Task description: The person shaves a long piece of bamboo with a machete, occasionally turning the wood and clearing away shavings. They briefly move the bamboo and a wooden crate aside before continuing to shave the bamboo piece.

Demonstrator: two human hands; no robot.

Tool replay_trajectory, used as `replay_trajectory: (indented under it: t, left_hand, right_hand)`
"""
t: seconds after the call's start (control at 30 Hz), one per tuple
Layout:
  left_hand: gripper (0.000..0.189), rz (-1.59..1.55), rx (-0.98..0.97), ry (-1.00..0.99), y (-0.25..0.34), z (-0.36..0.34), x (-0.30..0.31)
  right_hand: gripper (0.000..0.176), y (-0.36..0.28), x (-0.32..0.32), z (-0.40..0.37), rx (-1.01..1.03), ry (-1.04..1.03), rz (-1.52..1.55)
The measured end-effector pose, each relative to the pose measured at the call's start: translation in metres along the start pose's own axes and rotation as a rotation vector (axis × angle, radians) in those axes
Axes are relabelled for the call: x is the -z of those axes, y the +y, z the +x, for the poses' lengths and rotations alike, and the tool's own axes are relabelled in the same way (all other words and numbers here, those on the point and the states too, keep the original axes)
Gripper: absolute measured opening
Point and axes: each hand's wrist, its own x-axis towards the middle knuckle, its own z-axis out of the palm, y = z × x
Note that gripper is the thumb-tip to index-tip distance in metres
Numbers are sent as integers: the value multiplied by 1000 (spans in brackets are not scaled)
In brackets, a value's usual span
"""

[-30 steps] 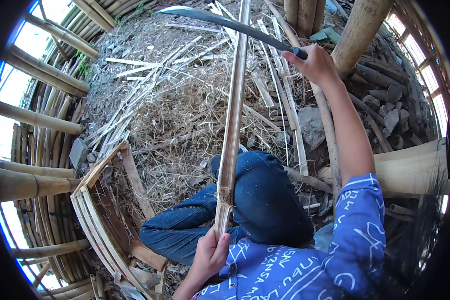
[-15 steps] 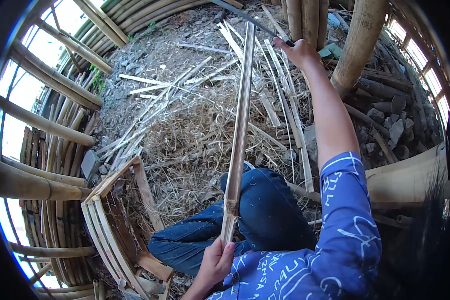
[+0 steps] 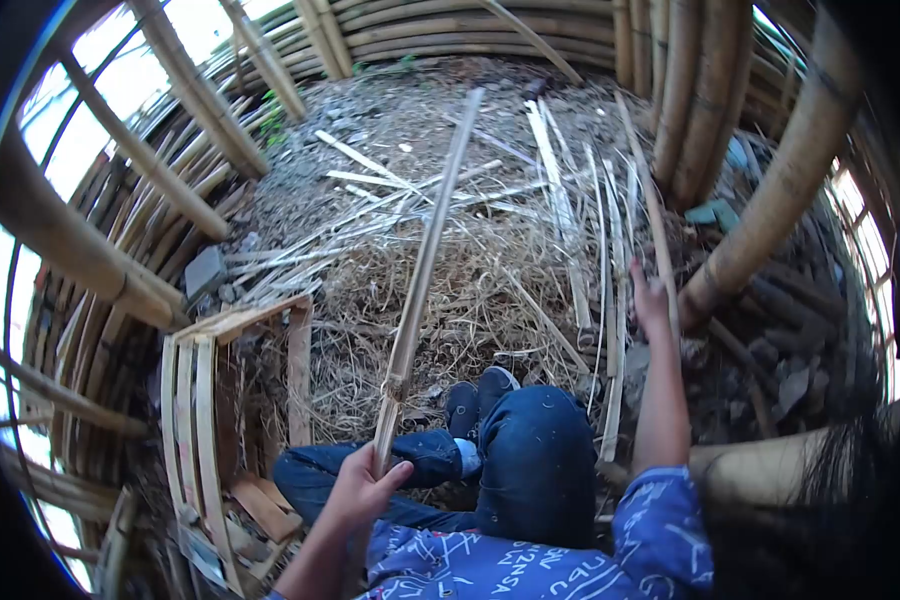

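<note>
My left hand (image 3: pixel 363 487) is closed around the lower end of a long split bamboo strip (image 3: pixel 425 255), which slants up and away over the ground. A rough joint shows on the strip a little above my fingers. Out to the right, my right hand (image 3: pixel 651 300) is beside a thin pole and some pale strips, well apart from the held strip. Its fingers look curled, and what they hold cannot be made out; no blade shows. Beyond my crossed legs lie curly shavings (image 3: pixel 410 290) and loose pale strips (image 3: pixel 562 215).
A wooden slatted crate (image 3: pixel 207 420) stands at the left by my knee, with a grey block (image 3: pixel 206 272) behind it. Thick bamboo posts (image 3: pixel 785 205) rise at the right near rubble. Bamboo poles (image 3: pixel 470 30) wall the back.
My right hand has come down from the strip's far end, and the dark blade seen before is out of sight. The strip and my left hand have shifted left; the view has tilted up.
</note>
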Motion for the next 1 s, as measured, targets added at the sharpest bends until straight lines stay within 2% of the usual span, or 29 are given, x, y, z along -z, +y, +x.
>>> replay_trajectory:
  t: [0.03,0.07,0.1,0.17,0.23,0.3,0.37,0.4,0.53,0.6,0.77,0.83,0.9,0.97,1.0]
  left_hand:
    - [29,2,-56,15,-3,1,2]
    - [29,35,10,3,-2,-1,7]
    - [31,61,26,16,-1,-4,10]
    - [37,100,-50,55,-13,-9,18]
    - [47,180,-88,105,-18,-19,32]
    - [47,251,-148,188,-17,-33,44]
    - [47,530,-107,272,-16,-51,59]
    - [48,581,-143,332,-17,-58,63]
    - [46,676,-62,413,-19,-89,90]
    - [45,740,-116,493,-24,-100,101]
    - [44,747,-127,496,-6,-110,110]
    - [43,767,-93,411,4,-111,115]
    - [44,724,-76,390,12,-110,114]
    - [45,669,-127,278,9,-109,113]
    - [45,613,-181,253,-1,-103,112]
  right_hand:
    - [76,3,-10,-14,-15,-54,121]
    - [72,-1,-18,-31,-61,-106,182]
    - [66,-11,-29,-51,-43,-132,379]
    - [58,-24,-45,-87,-112,-267,612]
    - [52,-36,-55,-114,-123,-360,766]
    - [45,-32,-59,-119,-103,-342,809]
    - [39,-40,-53,-126,-54,-340,785]
    - [39,-46,-51,-131,-17,-324,761]
    - [37,-68,-38,-148,68,-291,673]
    - [34,-72,-32,-155,121,-257,633]
    - [30,-70,-20,-173,214,-239,579]
    - [30,-70,-12,-181,342,-140,419]
    - [32,-73,-8,-186,385,-161,481]
    - [34,-81,2,-199,338,-97,411]
    - [35,-83,7,-203,404,-129,423]
